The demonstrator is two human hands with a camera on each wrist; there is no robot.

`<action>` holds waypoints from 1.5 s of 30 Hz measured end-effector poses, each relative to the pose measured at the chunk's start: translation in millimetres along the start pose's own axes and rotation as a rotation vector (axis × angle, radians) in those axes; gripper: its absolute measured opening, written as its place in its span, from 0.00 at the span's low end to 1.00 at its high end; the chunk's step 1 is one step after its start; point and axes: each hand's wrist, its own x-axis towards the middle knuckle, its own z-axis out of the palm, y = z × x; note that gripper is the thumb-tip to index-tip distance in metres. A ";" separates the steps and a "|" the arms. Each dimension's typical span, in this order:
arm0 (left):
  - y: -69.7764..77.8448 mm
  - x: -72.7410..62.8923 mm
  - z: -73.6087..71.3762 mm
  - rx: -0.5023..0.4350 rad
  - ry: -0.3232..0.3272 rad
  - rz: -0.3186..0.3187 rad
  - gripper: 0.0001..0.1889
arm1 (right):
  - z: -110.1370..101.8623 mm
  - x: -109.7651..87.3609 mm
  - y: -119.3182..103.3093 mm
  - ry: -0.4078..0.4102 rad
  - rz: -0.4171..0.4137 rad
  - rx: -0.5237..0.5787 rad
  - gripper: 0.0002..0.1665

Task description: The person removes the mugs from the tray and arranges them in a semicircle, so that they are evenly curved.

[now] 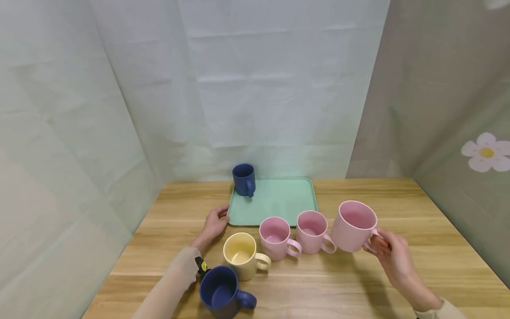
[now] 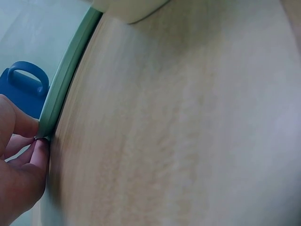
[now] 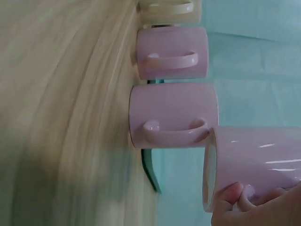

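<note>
My right hand (image 1: pixel 394 260) grips a pink mug (image 1: pixel 349 235) by its handle. That mug is upright and raised off the table, as its lifted base in the right wrist view shows. At the near left corner of a mint-green tray (image 1: pixel 279 200), my left hand (image 1: pixel 215 223) pinches the rim between thumb and fingers (image 2: pixel 41 153). A dark blue mug (image 1: pixel 244 181) stands at the tray's back left. Before the tray are two more pink mugs (image 1: pixel 272 249) (image 1: pixel 308 243), a yellow mug (image 1: pixel 244 269) and a second dark blue mug (image 1: pixel 221 306), set in a slanting row.
The wooden table (image 1: pixel 430 239) reaches back to a pale hanging cloth (image 1: pixel 259 88). More cloth closes off both sides, with a white flower print (image 1: pixel 486 152) on the right one. The front blue mug stands close to my left wrist.
</note>
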 end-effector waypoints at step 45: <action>2.3 0.8 4.5 0.073 0.017 -0.087 0.24 | -35.9 -12.9 30.8 -0.223 0.489 -0.262 0.25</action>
